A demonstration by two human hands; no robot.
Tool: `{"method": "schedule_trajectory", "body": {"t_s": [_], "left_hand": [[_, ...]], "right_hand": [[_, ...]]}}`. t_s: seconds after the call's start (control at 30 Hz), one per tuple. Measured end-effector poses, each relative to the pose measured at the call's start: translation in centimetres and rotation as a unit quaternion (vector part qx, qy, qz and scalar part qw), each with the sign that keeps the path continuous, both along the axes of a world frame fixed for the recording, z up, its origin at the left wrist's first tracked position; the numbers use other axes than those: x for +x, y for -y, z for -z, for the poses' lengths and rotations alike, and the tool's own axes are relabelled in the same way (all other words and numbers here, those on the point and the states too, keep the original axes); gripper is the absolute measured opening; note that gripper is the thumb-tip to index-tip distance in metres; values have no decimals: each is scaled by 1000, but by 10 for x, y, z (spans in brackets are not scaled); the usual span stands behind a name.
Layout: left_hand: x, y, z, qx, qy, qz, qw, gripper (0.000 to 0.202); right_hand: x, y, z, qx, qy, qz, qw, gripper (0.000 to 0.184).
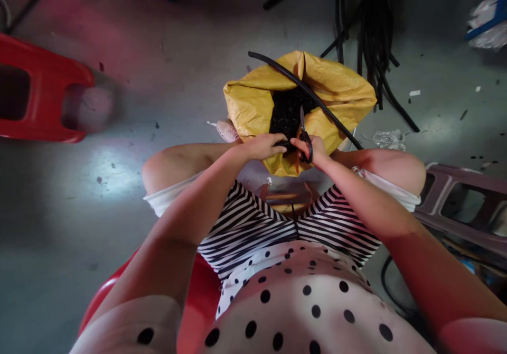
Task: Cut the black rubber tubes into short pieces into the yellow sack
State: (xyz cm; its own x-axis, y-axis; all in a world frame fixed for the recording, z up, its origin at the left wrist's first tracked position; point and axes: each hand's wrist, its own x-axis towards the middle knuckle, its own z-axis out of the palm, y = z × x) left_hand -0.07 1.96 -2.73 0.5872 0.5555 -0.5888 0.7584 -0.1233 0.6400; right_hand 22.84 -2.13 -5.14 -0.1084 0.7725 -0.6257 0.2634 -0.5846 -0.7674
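Just above the near rim of a yellow sack, my left hand is closed on a short black rubber piece. My right hand has its fingers through the handles of black-handled scissors, whose blades point away from me over the sack. The right fingertips also come close to the black piece; whether they touch it I cannot tell. Inside the sack lie many small black pieces. A long black rubber strip lies slantwise across the sack's opening.
More long black strips lie in a heap on the floor at the upper right. A red stool stands at the left and a brownish stool at the right. Clear plastic wrap lies right of the sack.
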Motion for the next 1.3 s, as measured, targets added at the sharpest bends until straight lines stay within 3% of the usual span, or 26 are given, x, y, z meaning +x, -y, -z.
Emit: {"method": "schedule_trajectory", "body": {"t_s": [0.13, 0.27, 0.4, 0.7, 0.97, 1.3], "left_hand": [[-14, -13, -1, 56, -77, -59, 994, 42], [-26, -24, -8, 95, -124, -136, 978, 37], [-23, -24, -16, 97, -131, -158, 974, 34], [-18, -18, -9, 87, -74, -100, 988, 43], [-21, -19, -6, 89, -121, -25, 988, 43], [-22, -17, -2, 69, -125, -42, 989, 40]], "right_hand": [[4, 1, 5, 55, 76, 16, 995, 68], [4, 8, 5, 25, 102, -69, 992, 71], [0, 12, 3, -1, 110, -123, 986, 72], [0, 7, 1, -2, 108, -169, 980, 70], [-1, -1, -13, -4, 205, -287, 936, 74], [-5, 9, -7, 19, 211, -235, 949, 75]]}}
